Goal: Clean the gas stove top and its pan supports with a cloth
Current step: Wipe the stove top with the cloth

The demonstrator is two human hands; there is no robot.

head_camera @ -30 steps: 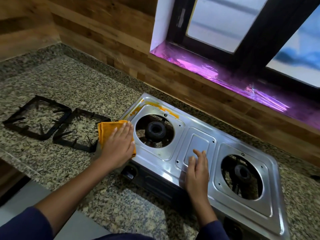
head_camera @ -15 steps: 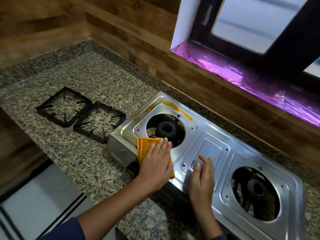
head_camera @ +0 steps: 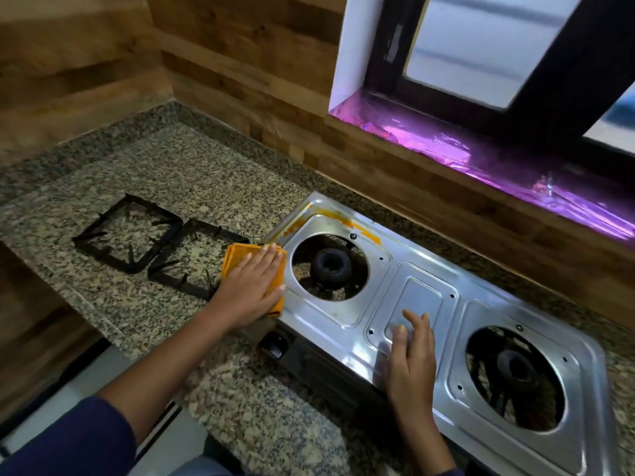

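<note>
1. Now your left hand presses the cloth flat, fingers straight, at the left edge of the stove, mid-frame.
2. Your right hand rests flat on the stove's centre, fingers straight, gripping nothing.
3. The cloth looks soft and folded; press its middle so it won't bunch on slick steel.

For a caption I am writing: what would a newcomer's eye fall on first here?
The bright orange cloth, pressed flat under the left hand at the stove top's left edge. Next, the orange stain along the stove's far left rim, and the purple-lit window sill at upper right.
</note>
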